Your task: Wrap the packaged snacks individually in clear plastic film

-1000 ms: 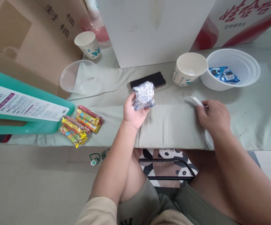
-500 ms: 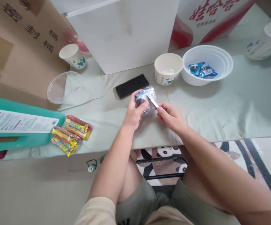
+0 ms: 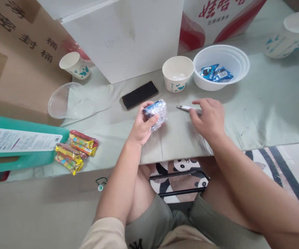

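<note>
My left hand point(image 3: 142, 126) is closed around a blue package wrapped in clear bubble wrap point(image 3: 157, 114), held just above the cloth near the front edge. To its right lies a slim white craft knife point(image 3: 184, 108), its metal tip pointing left. Over the knife's back end, my right hand point(image 3: 209, 116) has its thumb and index finger spread apart, the thumb close to the handle. The remaining right fingers are mostly hidden from view. Behind the wrapped package a black phone point(image 3: 140, 95) rests on the cloth.
Behind stand a paper cup point(image 3: 176, 83) and a white bowl point(image 3: 201, 81) holding blue packets point(image 3: 218, 73). At left are a clear lid point(image 3: 57, 103), another cup point(image 3: 74, 65), yellow-and-red snack packs point(image 3: 73, 154) and a green container point(image 3: 17, 126). Boxes, including a white one point(image 3: 128, 45), line the back.
My right hand has moved right, away from the wrapped package, and lowered the craft knife to the cloth, its fingers spreading. My left hand still holds the package. The view has shifted slightly.
</note>
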